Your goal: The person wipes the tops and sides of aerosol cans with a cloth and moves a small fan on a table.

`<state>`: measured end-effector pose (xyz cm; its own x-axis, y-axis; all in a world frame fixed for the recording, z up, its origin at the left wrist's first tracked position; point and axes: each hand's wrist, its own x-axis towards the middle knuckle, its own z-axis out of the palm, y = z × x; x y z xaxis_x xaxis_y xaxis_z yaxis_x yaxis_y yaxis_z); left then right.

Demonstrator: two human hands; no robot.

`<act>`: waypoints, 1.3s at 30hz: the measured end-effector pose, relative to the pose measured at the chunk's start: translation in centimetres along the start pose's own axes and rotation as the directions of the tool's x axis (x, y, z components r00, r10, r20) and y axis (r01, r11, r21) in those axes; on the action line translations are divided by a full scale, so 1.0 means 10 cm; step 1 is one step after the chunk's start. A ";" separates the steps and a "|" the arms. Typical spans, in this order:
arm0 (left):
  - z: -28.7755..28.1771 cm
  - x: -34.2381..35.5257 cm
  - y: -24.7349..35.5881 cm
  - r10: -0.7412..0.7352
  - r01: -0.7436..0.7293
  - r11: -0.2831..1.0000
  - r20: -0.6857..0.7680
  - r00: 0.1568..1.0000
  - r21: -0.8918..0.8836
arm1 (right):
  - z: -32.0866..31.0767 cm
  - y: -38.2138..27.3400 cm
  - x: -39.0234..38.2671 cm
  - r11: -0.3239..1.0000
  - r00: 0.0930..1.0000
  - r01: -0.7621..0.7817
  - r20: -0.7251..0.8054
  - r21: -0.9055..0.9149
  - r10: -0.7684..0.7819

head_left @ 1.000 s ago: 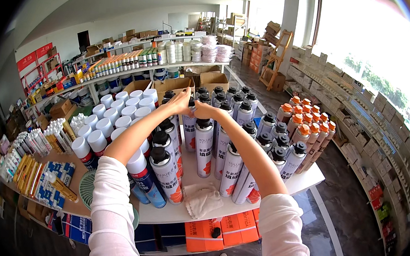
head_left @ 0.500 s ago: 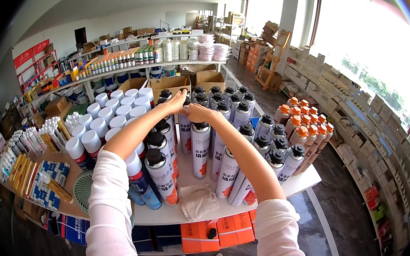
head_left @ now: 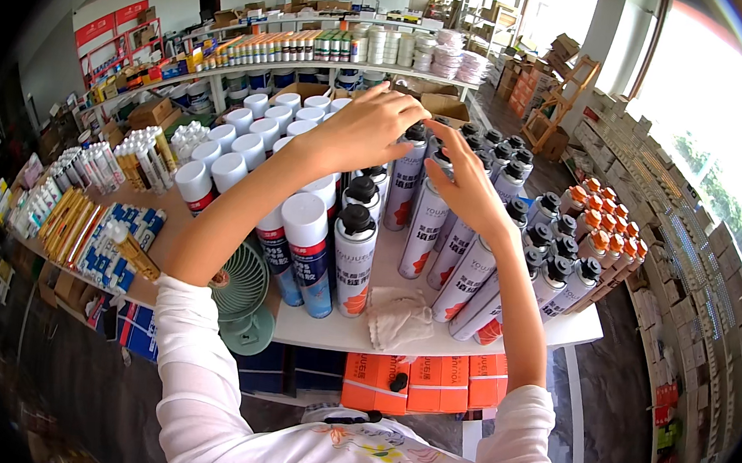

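Both my hands are raised over the cans on the white table. My left hand [head_left: 369, 131] reaches across with its fingers stretched and thumb apart, beside the black top of a silver spray can [head_left: 404, 186]. On the other side of that top is my right hand [head_left: 470, 187], its fingers spread and curved. Nothing shows in either hand; whether the fingertips touch the can, I cannot tell. Another silver can [head_left: 427, 228] stands in front, its top partly behind my right hand. Nearer stands a silver can with a black cap [head_left: 353, 261], beside a blue can with a white cap [head_left: 308, 257].
A crumpled cloth [head_left: 400, 319] lies at the table's front edge [head_left: 335, 339]. At the left stands a green fan [head_left: 247, 287], with several white-capped cans [head_left: 229, 171] behind. Orange-capped cans [head_left: 598, 242] fill the right end. Orange boxes [head_left: 438, 385] sit below.
My fingers, closed together at a can's top before, have opened and spread apart. The view has shifted, so the table appears further right and the fan shows more fully.
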<state>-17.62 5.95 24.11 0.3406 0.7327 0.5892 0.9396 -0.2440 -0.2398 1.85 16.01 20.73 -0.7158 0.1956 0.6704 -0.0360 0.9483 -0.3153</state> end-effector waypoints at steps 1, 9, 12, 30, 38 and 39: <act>-0.20 -0.19 0.11 -0.004 0.002 1.000 -0.057 0.998 -0.029 | -0.05 -0.21 -0.10 0.995 1.000 -0.011 -0.021 0.101 0.014; -0.69 -1.91 0.67 -0.591 0.430 0.790 -0.358 0.722 -0.436 | 0.63 -0.81 -1.12 0.629 0.989 -0.092 -0.005 0.772 0.150; -0.45 -2.72 0.67 -0.757 0.461 0.651 -0.467 0.456 -0.603 | 1.43 -0.90 -1.44 0.372 0.921 -0.294 0.158 0.880 0.355; 0.58 -4.58 0.55 -0.995 0.365 0.098 -0.097 0.022 -0.926 | 3.69 -0.99 -1.73 0.653 0.922 -0.385 0.244 0.652 0.300; 0.64 -4.58 0.58 -0.990 0.192 0.132 -0.140 -0.030 -0.973 | 3.87 -1.02 -1.65 0.529 0.874 -0.478 0.316 0.701 0.370; 0.62 -4.56 0.60 -0.987 0.198 0.138 -0.152 -0.054 -0.970 | 3.90 -1.03 -1.63 0.451 0.884 -0.446 0.300 0.773 0.360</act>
<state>-27.72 -24.98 -9.01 -0.9410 0.1048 0.3219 0.2285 -0.5050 0.8323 -13.29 -6.71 -13.11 -0.8544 0.4392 0.2776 -0.2366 0.1468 -0.9604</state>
